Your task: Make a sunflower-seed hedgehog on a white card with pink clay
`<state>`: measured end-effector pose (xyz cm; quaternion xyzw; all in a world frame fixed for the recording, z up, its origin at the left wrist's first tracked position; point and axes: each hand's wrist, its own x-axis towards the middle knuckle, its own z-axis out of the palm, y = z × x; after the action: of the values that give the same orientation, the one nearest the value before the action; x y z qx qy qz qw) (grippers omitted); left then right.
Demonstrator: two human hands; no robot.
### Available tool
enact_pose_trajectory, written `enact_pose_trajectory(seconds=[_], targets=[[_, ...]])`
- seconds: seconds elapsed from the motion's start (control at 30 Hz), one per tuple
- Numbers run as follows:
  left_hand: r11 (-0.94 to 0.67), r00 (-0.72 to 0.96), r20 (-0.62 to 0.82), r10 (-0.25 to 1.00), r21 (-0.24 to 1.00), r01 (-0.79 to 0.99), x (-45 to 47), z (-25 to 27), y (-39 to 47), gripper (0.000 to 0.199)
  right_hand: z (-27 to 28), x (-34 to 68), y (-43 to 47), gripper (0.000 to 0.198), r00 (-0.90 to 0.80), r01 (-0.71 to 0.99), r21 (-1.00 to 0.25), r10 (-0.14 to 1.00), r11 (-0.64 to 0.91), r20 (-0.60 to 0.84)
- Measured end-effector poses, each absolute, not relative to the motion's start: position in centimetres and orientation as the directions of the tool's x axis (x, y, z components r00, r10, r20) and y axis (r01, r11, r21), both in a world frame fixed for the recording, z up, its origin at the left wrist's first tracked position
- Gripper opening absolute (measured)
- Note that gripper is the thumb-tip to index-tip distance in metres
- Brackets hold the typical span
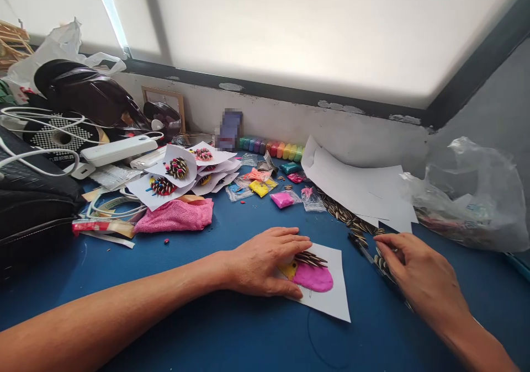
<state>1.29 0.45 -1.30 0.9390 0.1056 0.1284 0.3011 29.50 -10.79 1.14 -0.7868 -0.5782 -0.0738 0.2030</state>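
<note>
My left hand (269, 264) lies open over a white paper card (337, 300), fingers spread, pressing on its left part. On the card is a rounded pink clay shape (313, 278) with a yellow clay part (289, 271) at its left, partly under my hand. Striped sunflower seeds (312, 259) stick out along the top of the pink clay. To the right, my right hand (422, 278) has thumb and forefinger pinched together at the strip of loose sunflower seeds (342, 213). What sits between those fingertips is too small to make out. A dark pen (359, 246) lies beside the hand.
Finished-looking seed-and-clay cards (163, 181) are piled behind a pink cloth (176, 216). Small clay packets (284, 199), a row of coloured clay tubs (273, 148) and white sheets (356, 181) lie along the back. A clear plastic bag (476, 206) stands right, a black bag (33, 206) left.
</note>
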Motion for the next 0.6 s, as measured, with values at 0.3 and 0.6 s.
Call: enact_pose_trajectory(seconds=[0.3, 0.6], targets=[[-0.793, 0.948, 0.157, 0.278, 0.595, 0.135, 1.3, -1.5, 0.4, 0.08, 0.0, 30.6, -8.6, 0.034, 0.308, 0.945, -0.215, 0.89, -0.246, 0.337], [-0.788, 0.944, 0.166, 0.284, 0.602, 0.131, 1.3, -1.5, 0.4, 0.078, -1.0, 30.6, -8.0, 0.03, 0.284, 0.952, -0.205, 0.903, -0.226, 0.323]])
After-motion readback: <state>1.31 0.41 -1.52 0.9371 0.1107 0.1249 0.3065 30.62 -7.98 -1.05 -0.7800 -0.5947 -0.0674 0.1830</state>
